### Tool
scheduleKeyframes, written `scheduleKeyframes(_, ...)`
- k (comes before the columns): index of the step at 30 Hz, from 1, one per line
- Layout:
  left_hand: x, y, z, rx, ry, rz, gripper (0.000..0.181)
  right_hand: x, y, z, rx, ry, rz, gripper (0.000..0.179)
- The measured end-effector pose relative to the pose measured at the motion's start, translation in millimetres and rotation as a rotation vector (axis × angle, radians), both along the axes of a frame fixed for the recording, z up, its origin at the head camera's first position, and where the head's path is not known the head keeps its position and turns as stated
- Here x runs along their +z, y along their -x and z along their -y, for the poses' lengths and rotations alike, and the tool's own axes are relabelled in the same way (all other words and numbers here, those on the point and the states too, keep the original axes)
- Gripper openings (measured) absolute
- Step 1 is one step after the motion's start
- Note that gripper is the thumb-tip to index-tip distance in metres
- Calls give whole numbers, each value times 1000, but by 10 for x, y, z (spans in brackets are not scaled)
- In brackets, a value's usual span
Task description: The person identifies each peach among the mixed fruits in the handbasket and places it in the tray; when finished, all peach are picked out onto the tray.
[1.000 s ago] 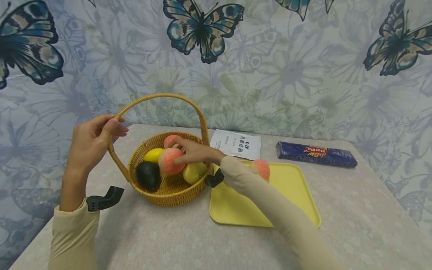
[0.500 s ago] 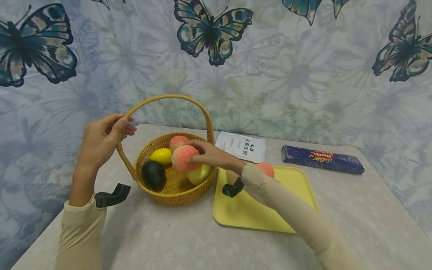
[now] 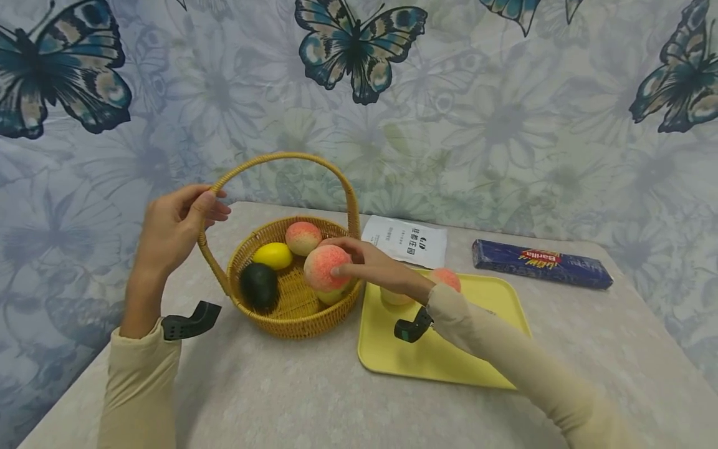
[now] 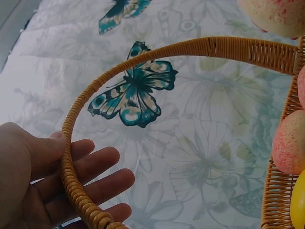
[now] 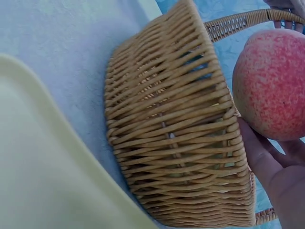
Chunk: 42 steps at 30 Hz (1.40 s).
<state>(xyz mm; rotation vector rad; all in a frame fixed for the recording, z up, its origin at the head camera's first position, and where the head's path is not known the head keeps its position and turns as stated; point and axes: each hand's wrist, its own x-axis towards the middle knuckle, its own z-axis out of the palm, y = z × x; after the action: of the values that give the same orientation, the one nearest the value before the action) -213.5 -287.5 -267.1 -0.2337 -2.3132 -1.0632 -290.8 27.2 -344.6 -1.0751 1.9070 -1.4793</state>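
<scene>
In the head view my left hand (image 3: 178,224) holds the left side of the arched handle (image 3: 280,156) of a wicker basket (image 3: 297,327). The left wrist view shows the thumb on the handle and the fingers (image 4: 102,164) behind it. My right hand (image 3: 381,268) grips a pink-and-cream peach (image 3: 325,265) over the basket's right side. That peach partly hides a yellow-green fruit (image 3: 332,295) below it. Another peach (image 3: 303,237), a lemon (image 3: 273,255) and a dark green avocado-shaped fruit (image 3: 259,287) lie inside the basket.
A yellow tray (image 3: 415,365) lies right of the basket, bearing a peach (image 3: 447,279) and a pale round fruit (image 3: 395,297) partly behind the right arm. Behind it are a white printed packet (image 3: 406,240) and a blue Barilla pasta package (image 3: 541,265). A patterned wall backs the table.
My right hand has carried the peach rightward, from the basket's middle toward its right rim. The peach behind it shows more fully. The left hand keeps its hold; the head view has shifted slightly.
</scene>
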Motion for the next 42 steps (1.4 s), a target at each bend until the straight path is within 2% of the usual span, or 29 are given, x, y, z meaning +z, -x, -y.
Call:
scheduleKeyframes(6, 0, -21, 7, 10, 1, -1, 32, -22, -19, -24, 40, 53, 67, 53)
scheduleKeyframes(9, 0, -18, 9, 13, 2, -4, 32, -30, -31, -49, 30, 83, 89, 52)
scheduleKeyframes(17, 9, 14, -10, 5, 6, -5, 33, -19, -44, -175, -72, 104, 72, 53)
scheduleKeyframes(33, -7, 15, 12, 0, 2, -4, 30, -61, -114, -396, -73, 97, 48, 52)
scheduleKeyframes(42, -33, 29, 29, 7, 2, -3, 29, -66, -175, -554, -118, 92, 91, 54)
